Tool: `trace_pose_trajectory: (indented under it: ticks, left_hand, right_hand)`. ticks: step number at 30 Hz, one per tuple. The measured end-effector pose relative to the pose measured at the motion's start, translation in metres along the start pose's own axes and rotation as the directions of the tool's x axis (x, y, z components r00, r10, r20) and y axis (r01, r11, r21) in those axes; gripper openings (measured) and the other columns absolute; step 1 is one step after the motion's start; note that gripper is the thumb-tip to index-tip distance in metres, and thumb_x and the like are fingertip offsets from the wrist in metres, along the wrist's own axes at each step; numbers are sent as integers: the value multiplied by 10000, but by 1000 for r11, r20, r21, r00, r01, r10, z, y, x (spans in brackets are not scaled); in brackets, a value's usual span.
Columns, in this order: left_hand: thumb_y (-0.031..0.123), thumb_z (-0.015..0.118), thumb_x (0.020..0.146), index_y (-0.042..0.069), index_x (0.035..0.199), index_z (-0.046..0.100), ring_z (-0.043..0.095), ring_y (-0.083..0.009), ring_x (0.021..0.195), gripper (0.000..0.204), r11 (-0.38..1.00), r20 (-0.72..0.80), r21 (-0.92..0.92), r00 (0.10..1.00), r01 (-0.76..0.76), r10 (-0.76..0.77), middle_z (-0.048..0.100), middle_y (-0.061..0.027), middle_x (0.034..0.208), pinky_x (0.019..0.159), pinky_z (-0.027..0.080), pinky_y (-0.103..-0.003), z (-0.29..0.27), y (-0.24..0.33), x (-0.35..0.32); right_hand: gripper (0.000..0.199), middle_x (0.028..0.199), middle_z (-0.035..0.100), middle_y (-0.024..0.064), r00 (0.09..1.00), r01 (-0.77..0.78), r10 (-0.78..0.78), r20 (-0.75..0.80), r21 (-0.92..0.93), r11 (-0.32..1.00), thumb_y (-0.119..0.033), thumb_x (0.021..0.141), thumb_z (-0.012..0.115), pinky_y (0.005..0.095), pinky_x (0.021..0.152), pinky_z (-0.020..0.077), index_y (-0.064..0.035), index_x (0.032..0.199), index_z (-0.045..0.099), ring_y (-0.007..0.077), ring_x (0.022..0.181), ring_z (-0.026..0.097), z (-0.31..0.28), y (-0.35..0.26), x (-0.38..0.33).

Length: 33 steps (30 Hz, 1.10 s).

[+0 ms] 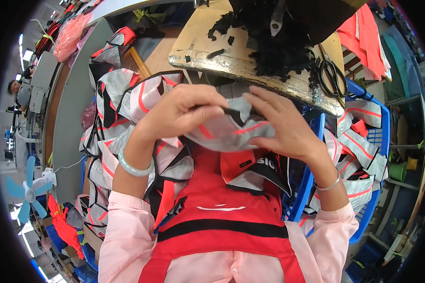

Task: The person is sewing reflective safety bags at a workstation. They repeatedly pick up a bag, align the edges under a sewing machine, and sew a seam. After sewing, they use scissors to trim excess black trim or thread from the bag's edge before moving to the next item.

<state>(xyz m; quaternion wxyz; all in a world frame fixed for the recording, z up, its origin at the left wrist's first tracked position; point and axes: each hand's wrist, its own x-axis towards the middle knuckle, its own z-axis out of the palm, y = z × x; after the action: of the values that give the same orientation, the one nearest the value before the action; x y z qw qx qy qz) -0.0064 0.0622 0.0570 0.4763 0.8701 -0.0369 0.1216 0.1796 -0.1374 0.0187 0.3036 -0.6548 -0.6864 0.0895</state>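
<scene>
A grey fabric piece (222, 134) with a coral stripe and black edging hangs between my hands, a little smeared by motion. My left hand (186, 111) pinches its black edge between thumb and fingers. My right hand (288, 125) grips the other end, its fingers curved over the top and its thumb low on the cloth. Just below, a coral, grey and black sewn piece (250, 177) with white lettering lies against my red apron (217, 203).
A worn tan board (198, 42) ahead carries black scraps (278, 56) and black-handled scissors (333, 78). Striped grey pieces (137, 101) heap at left. Similar pieces (356, 146) fill a blue basket (385, 127) at right. A blue fan (30, 194) stands far left.
</scene>
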Motion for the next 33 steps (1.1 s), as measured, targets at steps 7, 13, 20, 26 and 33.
trace_pose_trajectory:
  ticks: [7,13,20,26,33]
  left_hand:
    - [134,690,860,-17,1000,654,613,-164,806,209,977,-467,167,883,136,-44,663,-79,872,744,481,-304,3,50,-16]
    - [100,764,781,-17,1005,659,592,-87,852,274,972,-230,-132,948,195,-221,661,-29,918,774,470,-239,17,34,3]
    - [144,746,808,-19,1010,677,576,-61,821,269,944,8,-178,959,280,-283,669,0,866,755,468,-226,-2,13,61]
    - [159,730,806,-19,1005,682,571,-63,783,271,962,24,-12,962,274,-273,672,-4,848,730,462,-225,-9,-4,90]
    - [173,733,806,-21,1010,681,570,-60,781,286,948,79,12,945,319,-319,668,-2,843,724,464,-223,-19,-29,109]
  right_hand:
    - [174,713,607,165,996,-85,85,13,284,955,-214,841,642,438,538,465,-100,972,637,381,632,583,42,-36,-6]
    - [173,652,621,157,906,-411,375,195,612,675,-165,904,643,356,534,470,5,888,666,223,555,624,47,-76,-38]
    - [352,1104,641,86,874,-183,479,-82,858,480,-105,918,605,280,888,483,36,1236,549,140,1018,593,-3,-9,-14]
    - [170,870,662,18,796,-195,571,-201,807,557,-124,903,631,192,712,472,14,1003,626,47,793,597,-21,21,25]
    - [148,766,591,-34,819,-196,543,-185,799,569,-136,896,639,175,610,425,5,930,610,11,701,521,-25,44,47]
